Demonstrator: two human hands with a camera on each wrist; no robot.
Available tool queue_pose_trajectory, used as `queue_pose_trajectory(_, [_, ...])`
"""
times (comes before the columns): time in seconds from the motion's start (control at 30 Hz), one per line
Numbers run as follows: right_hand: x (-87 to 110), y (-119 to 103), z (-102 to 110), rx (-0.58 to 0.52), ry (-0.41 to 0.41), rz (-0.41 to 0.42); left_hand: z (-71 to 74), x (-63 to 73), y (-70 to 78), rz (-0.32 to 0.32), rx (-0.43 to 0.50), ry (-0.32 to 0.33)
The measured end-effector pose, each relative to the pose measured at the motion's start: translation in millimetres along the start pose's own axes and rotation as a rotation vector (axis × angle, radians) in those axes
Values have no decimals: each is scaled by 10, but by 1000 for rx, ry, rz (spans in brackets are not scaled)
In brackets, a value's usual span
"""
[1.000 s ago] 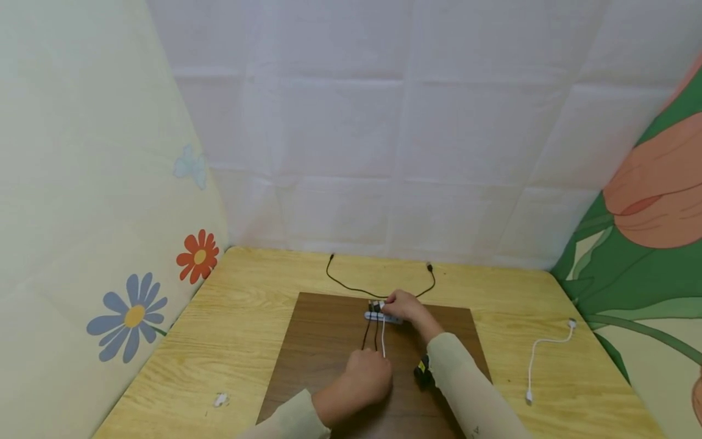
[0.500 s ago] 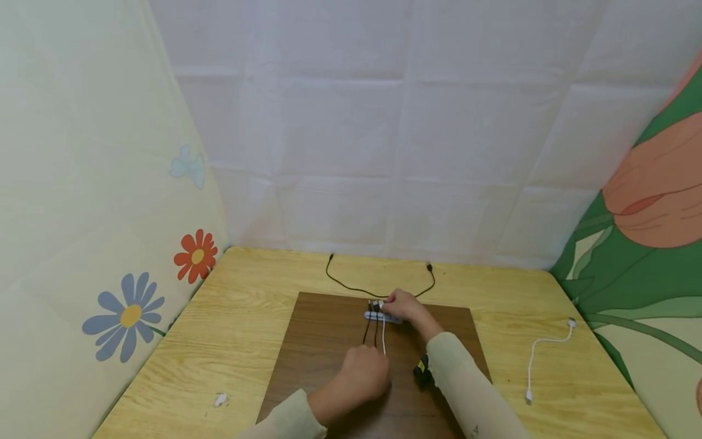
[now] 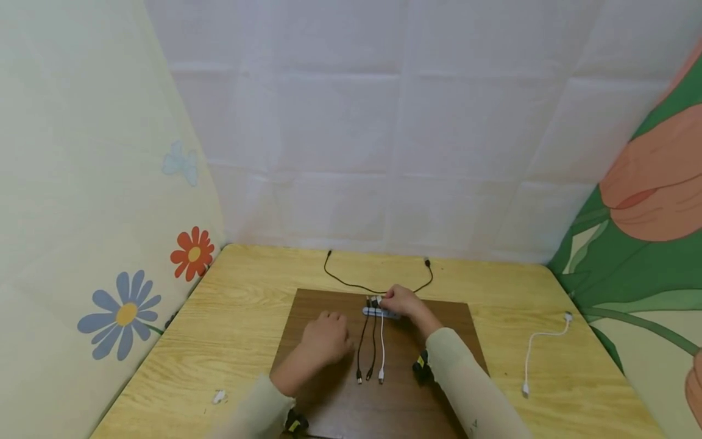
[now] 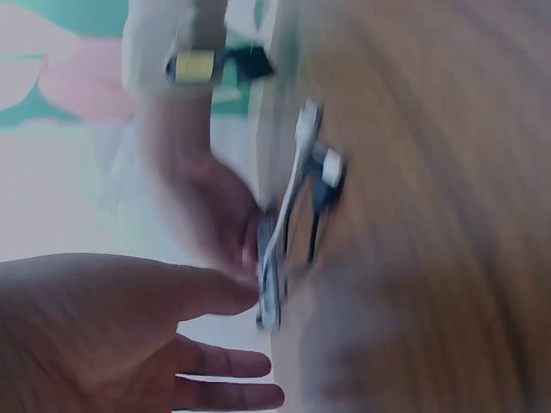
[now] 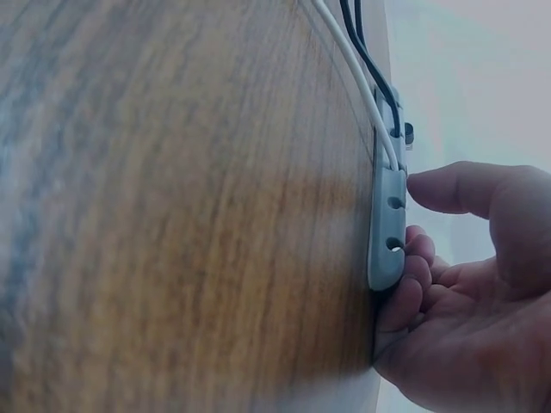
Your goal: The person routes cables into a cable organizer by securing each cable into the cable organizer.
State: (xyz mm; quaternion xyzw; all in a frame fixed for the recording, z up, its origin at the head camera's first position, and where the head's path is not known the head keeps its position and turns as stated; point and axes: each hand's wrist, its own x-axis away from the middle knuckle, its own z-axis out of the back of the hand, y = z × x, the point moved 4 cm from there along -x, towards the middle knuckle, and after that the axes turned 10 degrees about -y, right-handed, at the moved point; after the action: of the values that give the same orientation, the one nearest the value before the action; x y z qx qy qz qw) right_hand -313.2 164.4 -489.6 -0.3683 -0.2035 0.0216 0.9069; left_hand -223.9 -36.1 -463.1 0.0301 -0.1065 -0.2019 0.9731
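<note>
A pale blue-grey cable clip (image 5: 387, 228) lies near the far edge of the brown board (image 3: 406, 405). One white cable (image 3: 382, 347) and two black cables (image 3: 360, 349) run from its slots toward the front, their plug ends lying on the board. My right hand (image 3: 403, 301) grips the clip at its right end, with curled fingers (image 5: 415, 271) against its end and the thumb at its back edge. Short connectors stick out behind the clip, partly hidden by that hand. My left hand (image 3: 325, 339) is left of the cables, fingers extended and holding nothing.
A loose black cable (image 3: 351, 284) curves along the table behind the board. To the right lies another white cable (image 3: 529, 356). A small white scrap (image 3: 219, 397) is on the table at the left. A white backdrop (image 3: 307, 134) stands behind the table.
My left hand has let go of the cables and moved left and away, revealing their front plug ends on the board. The right hand stays at the clip.
</note>
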Motion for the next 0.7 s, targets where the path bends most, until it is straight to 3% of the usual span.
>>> queue_pose_trajectory(0.13, [4,1,3,-13,-9,16,17,9,-267,11,67,-57])
queue_pose_trajectory(0.27, [29,7,21,-18,9,5,-14,19,-432,-22,123,-83])
queue_pose_trajectory(0.4, [56,4,32,-39,16,2,-45,29,-510,-59,169,-101])
queue_pose_trajectory(0.7, [87,12,30,-82,16,39,-63,65,-548,-53,224,-191])
